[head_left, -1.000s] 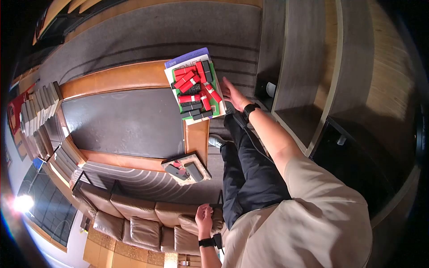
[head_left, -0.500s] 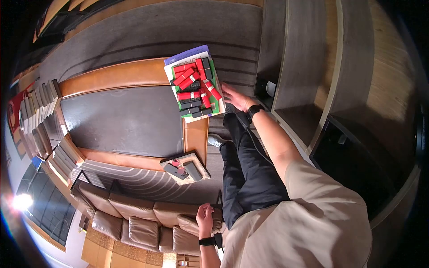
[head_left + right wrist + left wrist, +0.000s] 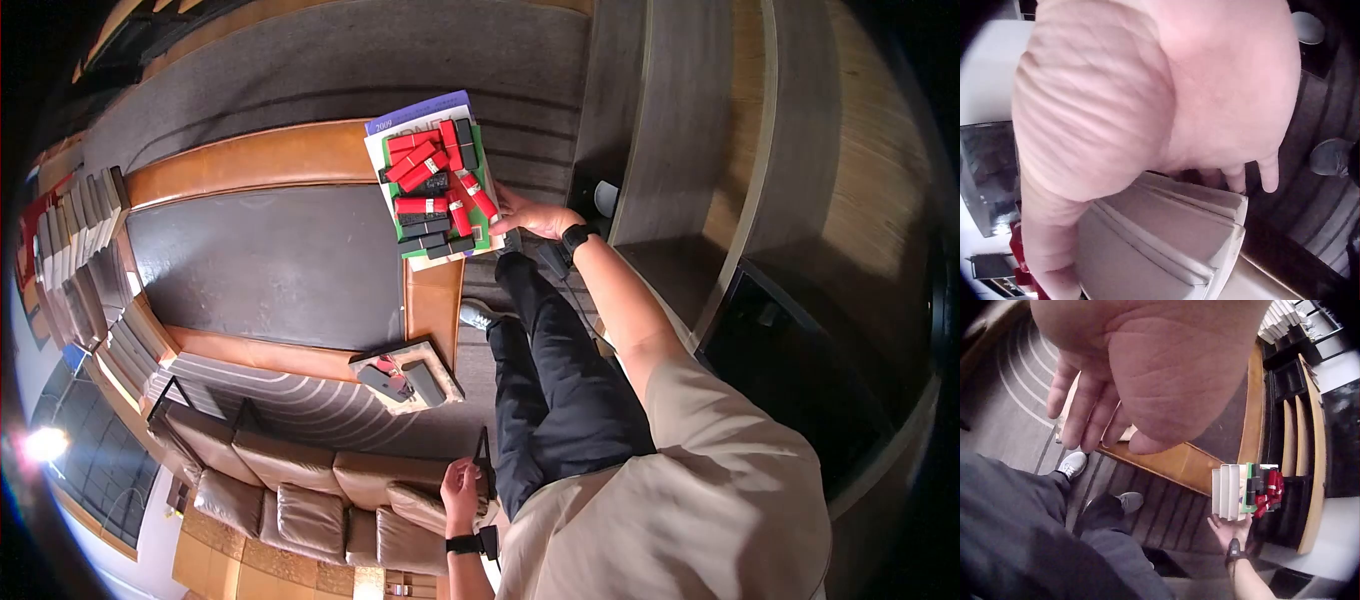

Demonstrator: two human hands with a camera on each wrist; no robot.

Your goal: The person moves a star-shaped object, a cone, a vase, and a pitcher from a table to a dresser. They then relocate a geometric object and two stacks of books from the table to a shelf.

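A stack of thick books (image 3: 1225, 492) lies on the corner of a low table. On its green top cover (image 3: 482, 222) are several small red oblong boxes (image 3: 411, 161) and black ones (image 3: 422, 244). My right hand (image 3: 540, 217) is at the near edge of this stack. In the right wrist view its thumb (image 3: 1054, 250) lies along one side of the books, and the other fingers spread out past the opposite side, partly hidden. My left hand (image 3: 460, 490) hangs in the air away from the table, fingers loose and holding nothing.
The low table has a dark top (image 3: 280, 265) and a brown leather-like rim (image 3: 250, 160). On its near corner, a patterned board (image 3: 405, 405) bears dark items. Rows of books (image 3: 85, 220) stand at the far end. A sofa (image 3: 290, 475) and wooden shelves (image 3: 690, 150) flank the space.
My right hand has moved in to the stack's near edge, its thumb now over the side by the green cover. My left hand has hardly moved, and the head view has shifted slightly.
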